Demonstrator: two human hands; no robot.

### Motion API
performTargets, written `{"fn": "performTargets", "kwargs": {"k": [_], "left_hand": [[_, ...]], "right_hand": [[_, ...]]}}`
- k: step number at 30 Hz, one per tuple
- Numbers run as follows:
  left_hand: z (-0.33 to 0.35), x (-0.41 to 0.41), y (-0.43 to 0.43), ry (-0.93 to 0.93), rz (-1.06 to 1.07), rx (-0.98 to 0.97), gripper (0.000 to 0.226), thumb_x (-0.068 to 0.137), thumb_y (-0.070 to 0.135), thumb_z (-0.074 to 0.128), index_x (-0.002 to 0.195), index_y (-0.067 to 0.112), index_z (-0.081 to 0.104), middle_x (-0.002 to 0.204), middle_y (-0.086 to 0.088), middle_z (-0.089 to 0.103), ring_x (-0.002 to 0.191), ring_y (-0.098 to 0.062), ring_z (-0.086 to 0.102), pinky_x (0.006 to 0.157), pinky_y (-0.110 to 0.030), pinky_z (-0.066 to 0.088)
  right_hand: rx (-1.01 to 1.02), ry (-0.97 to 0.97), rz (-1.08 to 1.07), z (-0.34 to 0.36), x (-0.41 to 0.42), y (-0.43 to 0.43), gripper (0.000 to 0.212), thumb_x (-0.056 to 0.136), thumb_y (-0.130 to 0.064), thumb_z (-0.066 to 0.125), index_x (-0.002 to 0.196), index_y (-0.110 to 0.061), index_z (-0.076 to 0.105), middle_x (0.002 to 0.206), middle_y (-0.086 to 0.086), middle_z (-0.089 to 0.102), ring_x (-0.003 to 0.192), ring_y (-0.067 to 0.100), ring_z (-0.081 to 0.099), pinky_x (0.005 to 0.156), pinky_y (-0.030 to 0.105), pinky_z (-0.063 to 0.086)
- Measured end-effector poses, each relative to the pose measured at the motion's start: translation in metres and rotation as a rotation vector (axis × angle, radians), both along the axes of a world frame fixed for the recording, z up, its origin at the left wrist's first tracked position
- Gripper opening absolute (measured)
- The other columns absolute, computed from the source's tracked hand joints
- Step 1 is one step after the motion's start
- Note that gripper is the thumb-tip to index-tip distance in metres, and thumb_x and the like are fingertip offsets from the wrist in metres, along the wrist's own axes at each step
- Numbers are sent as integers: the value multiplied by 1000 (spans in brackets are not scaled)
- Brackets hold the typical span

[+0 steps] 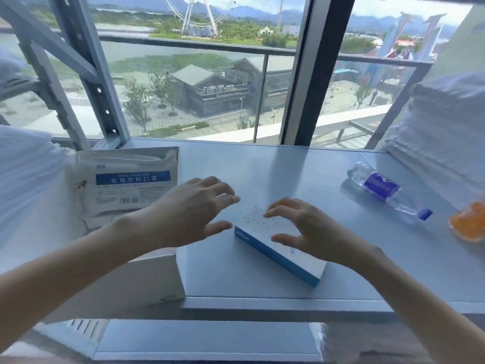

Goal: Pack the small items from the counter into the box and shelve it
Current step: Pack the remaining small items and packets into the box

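White-and-blue carton [294,256] lying flat on the bench [288,174]; mask packet [131,179] to its left, water bottle [385,190] to its right. Left hand [189,214] open beside it; right hand [309,232] arched over it, grip not closed (contact unclear). Probably light, stiff card, best pinched across its long edges.
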State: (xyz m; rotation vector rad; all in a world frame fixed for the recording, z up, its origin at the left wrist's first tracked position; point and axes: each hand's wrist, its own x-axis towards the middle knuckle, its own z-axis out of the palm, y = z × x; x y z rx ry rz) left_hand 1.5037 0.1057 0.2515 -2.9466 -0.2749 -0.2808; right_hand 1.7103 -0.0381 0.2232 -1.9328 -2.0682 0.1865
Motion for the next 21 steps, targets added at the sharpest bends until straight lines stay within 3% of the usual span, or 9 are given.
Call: {"fn": "performTargets", "kwargs": {"k": [5, 8, 12, 14, 16, 19, 21], "left_hand": [[1, -81, -2, -196, 191, -70, 45, 86, 39, 57, 124, 14, 56, 115, 1, 62, 110, -17, 54, 90, -33, 45], [-4, -138, 5, -209, 300, -122, 47, 91, 50, 42, 117, 17, 62, 107, 5, 64, 104, -12, 56, 87, -30, 47], [-11, -194, 17, -43, 355, -181, 61, 89, 60, 18, 95, 24, 68, 85, 18, 63, 84, -4, 58, 73, -26, 49], [-20, -208, 21, 37, 347, -216, 68, 88, 65, 7, 81, 25, 62, 67, 22, 48, 64, 3, 46, 60, -23, 41], [-29, -214, 23, 38, 319, -160, 72, 87, 66, 3, 74, 21, 58, 59, 14, 45, 53, -2, 39, 51, -22, 32], [-32, -214, 23, -48, 285, -113, 65, 92, 60, 12, 63, 18, 53, 49, 9, 47, 43, -5, 32, 39, -15, 16], [-29, -210, 21, -52, 262, -87, 60, 94, 56, 17, 57, 19, 47, 45, 7, 45, 38, -8, 34, 41, -8, 9]], "right_hand": [[95, 72, 235, 13, -54, 29, 32, 87, -33, 59, 115, -19, 61, 118, -2, 59, 106, 15, 54, 91, 33, 47], [132, 102, 352, 15, -97, 51, 35, 88, -39, 51, 111, -17, 64, 115, -1, 61, 106, 16, 54, 89, 35, 49], [179, 61, 453, 11, -148, 71, 35, 85, -41, 58, 107, -15, 67, 110, 0, 66, 103, 21, 56, 87, 37, 50], [175, 26, 483, 9, -165, 77, 33, 82, -38, 64, 104, -14, 69, 104, 2, 69, 98, 22, 59, 83, 35, 49], [152, 20, 497, 7, -173, 80, 23, 82, -29, 68, 98, -14, 71, 95, 1, 71, 88, 20, 61, 76, 31, 49], [119, 36, 475, 8, -170, 79, 15, 84, -23, 67, 95, -14, 70, 89, -2, 69, 73, 7, 54, 67, 20, 41], [94, 46, 460, 9, -166, 76, 12, 85, -23, 66, 95, -16, 70, 87, -5, 68, 71, 2, 49, 65, 19, 41]]}}
